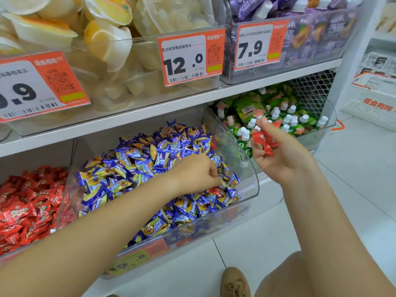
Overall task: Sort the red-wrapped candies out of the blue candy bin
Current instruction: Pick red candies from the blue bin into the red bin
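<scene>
Two hands in view. Left hand (pixel 198 175) reaches into the clear bin (pixel 252 185) of blue-wrapped candies (pixel 150 168), fingers curled, pinching at one red-wrapped candy (pixel 215 190) lying among the blue near the bin's front right. Right hand (pixel 278 151), palm up beside the bin, thumb curled over two red candies (pixel 264 142). Blue candies too many to count. Neighbouring left bin holds red candies (pixel 27 206); right bin holds green pouches (pixel 267 110). Three price tags above; 12.0 tag (pixel 190 58) in the middle. One shoe (pixel 234 282) below.
</scene>
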Demonstrator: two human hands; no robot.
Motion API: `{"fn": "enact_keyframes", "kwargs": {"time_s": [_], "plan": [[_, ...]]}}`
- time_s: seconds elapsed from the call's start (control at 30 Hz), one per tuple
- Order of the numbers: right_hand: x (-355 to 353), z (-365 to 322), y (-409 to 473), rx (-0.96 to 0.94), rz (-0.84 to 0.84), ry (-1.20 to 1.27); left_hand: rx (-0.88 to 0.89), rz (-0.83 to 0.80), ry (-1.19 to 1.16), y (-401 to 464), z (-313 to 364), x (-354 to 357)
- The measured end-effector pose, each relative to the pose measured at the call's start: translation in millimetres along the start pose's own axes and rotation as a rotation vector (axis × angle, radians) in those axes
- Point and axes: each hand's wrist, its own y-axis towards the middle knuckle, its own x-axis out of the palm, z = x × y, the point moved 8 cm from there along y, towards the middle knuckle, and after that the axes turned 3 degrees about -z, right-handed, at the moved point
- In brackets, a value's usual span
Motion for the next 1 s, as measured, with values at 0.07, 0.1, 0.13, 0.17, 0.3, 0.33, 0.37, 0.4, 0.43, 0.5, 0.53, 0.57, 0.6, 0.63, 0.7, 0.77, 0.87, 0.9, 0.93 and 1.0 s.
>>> {"fn": "enact_keyframes", "kwargs": {"time_s": [0.07, 0.1, 0.13, 0.17, 0.3, 0.33, 0.37, 0.4, 0.43, 0.5, 0.53, 0.57, 0.6, 0.63, 0.7, 0.77, 0.87, 0.9, 0.93, 1.0], "plan": [[-4, 0, 1, 0.006, 0.031, -0.006, 0.105, -0.070, 0.168, 4, 12, 11], [-6, -1, 2, 0.009, 0.047, -0.008, 0.138, -0.090, 0.257, 7, 14, 17], [-9, -1, 2, 0.015, 0.062, -0.006, 0.151, -0.107, 0.340, 10, 13, 22], [-10, -1, 3, 0.019, 0.068, -0.003, 0.148, -0.123, 0.410, 13, 11, 28], [-10, -4, 4, -0.006, 0.055, -0.174, 0.134, -0.182, 0.563, 17, 7, 47], [-10, -5, 4, -0.030, 0.060, -0.301, 0.133, -0.197, 0.573, 18, 7, 49], [-8, -6, 3, -0.064, 0.062, -0.444, 0.131, -0.216, 0.570, 19, 7, 50], [-3, -7, 1, -0.104, 0.042, -0.563, 0.127, -0.235, 0.568, 18, 7, 50], [2, -7, -1, -0.139, 0.013, -0.639, 0.122, -0.255, 0.575, 18, 8, 50], [9, -6, -4, -0.193, -0.032, -0.697, 0.131, -0.271, 0.610, 17, 11, 49], [11, -7, -6, -0.217, -0.048, -0.699, 0.144, -0.267, 0.622, 15, 14, 49], [12, -9, -7, -0.240, -0.060, -0.692, 0.159, -0.253, 0.626, 14, 15, 48], [13, -11, -9, -0.264, -0.068, -0.678, 0.170, -0.226, 0.617, 14, 16, 47], [13, -13, -10, -0.285, -0.070, -0.666, 0.176, -0.194, 0.595, 13, 14, 45], [13, -16, -11, -0.316, -0.078, -0.654, 0.163, -0.138, 0.522, 12, 6, 40], [13, -17, -12, -0.322, -0.087, -0.651, 0.136, -0.122, 0.472, 9, -1, 35], [12, -18, -12, -0.329, -0.077, -0.650, 0.067, -0.122, 0.561, 6, -10, 25], [12, -18, -12, -0.333, -0.073, -0.653, 0.039, -0.115, 0.591, 4, -12, 21], [12, -17, -13, -0.337, -0.071, -0.657, 0.021, -0.109, 0.611, 3, -13, 19], [13, -15, -14, -0.342, -0.073, -0.668, 0.042, -0.076, 0.625, 2, -11, 19]]}}
